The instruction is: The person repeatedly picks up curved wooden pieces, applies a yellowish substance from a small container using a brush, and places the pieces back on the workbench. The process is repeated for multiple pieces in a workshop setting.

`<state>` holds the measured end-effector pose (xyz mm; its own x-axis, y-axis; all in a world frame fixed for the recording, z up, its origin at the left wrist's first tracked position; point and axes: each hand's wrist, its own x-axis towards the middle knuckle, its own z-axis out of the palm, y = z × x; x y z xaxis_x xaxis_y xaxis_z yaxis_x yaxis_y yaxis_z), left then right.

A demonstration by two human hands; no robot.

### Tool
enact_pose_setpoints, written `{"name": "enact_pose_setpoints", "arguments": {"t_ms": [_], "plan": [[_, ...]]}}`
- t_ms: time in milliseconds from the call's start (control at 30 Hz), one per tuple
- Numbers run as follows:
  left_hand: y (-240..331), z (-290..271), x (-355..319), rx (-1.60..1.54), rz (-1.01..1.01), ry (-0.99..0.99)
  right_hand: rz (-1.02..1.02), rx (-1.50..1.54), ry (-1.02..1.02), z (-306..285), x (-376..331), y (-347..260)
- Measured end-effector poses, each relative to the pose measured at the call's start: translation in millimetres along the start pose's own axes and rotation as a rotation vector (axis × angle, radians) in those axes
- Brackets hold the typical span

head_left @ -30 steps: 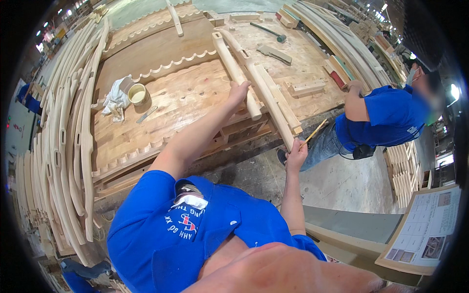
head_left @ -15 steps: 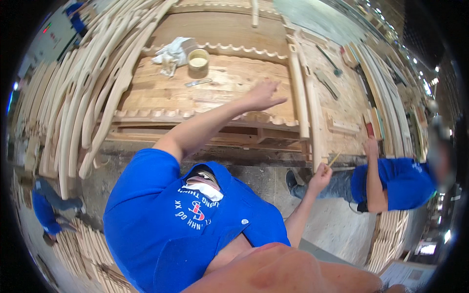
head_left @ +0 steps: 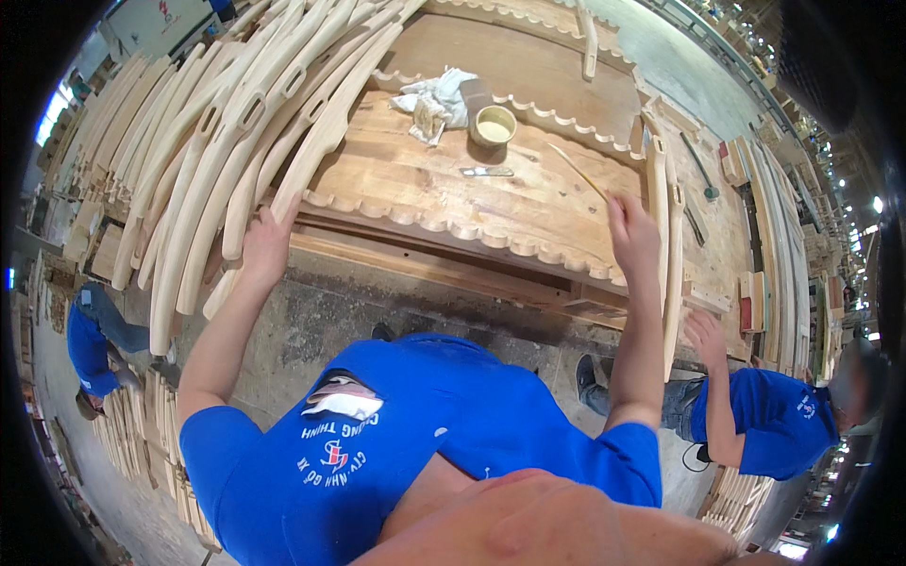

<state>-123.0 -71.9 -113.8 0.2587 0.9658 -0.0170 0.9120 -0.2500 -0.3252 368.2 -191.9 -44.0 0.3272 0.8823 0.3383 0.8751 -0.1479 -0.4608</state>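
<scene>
At the left, my left hand (head_left: 267, 247) is closed round the lower part of a curved wooden post (head_left: 316, 156), the nearest of a stack. My right hand (head_left: 632, 234) pinches a thin yellowish stick (head_left: 580, 173), its far end pointing forward and left over the bench top. Ahead of it, on the bench top (head_left: 396, 174), stand a round tub of pale paste (head_left: 494, 126), a crumpled white cloth (head_left: 439, 99) and a small flat blade (head_left: 487, 172). Just right of my right hand, slotted wooden posts (head_left: 673, 217) lie along the bench.
Scalloped wooden rails (head_left: 453, 224) run across the bench's near side and behind the tub. Many curved posts (head_left: 217, 123) are stacked at the left. At the right, a co-worker (head_left: 764, 415) in blue reaches a hand (head_left: 706, 338) toward the bench. Another person (head_left: 90, 344) bends at the far left.
My left hand has gone from above the bench top to the stacked post at the left and taken hold. My right hand has carried the stick forward over the bench.
</scene>
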Motion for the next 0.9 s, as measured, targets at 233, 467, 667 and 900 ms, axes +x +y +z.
{"name": "enact_pose_setpoints", "arguments": {"t_ms": [233, 467, 667, 900], "plan": [[-17.2, -6.9, 9.6, -0.869, 0.26, 0.45, -0.396, -0.624, -0.044, 63.3, 112.6, -67.3], [25.1, -46.1, -35.1, -1.702, -0.014, -0.141, -0.334, -0.981, -0.26, 74.5, 154.1, -98.4], [84.1, -20.3, -46.3, -1.945, 0.034, -0.201, -0.006, -0.596, -0.351, 100.5, 163.6, -43.0], [96.5, 2.1, -42.9, -1.925, 0.019, -0.219, 0.268, 0.166, -0.513, 115.4, 130.4, 14.5]]}}
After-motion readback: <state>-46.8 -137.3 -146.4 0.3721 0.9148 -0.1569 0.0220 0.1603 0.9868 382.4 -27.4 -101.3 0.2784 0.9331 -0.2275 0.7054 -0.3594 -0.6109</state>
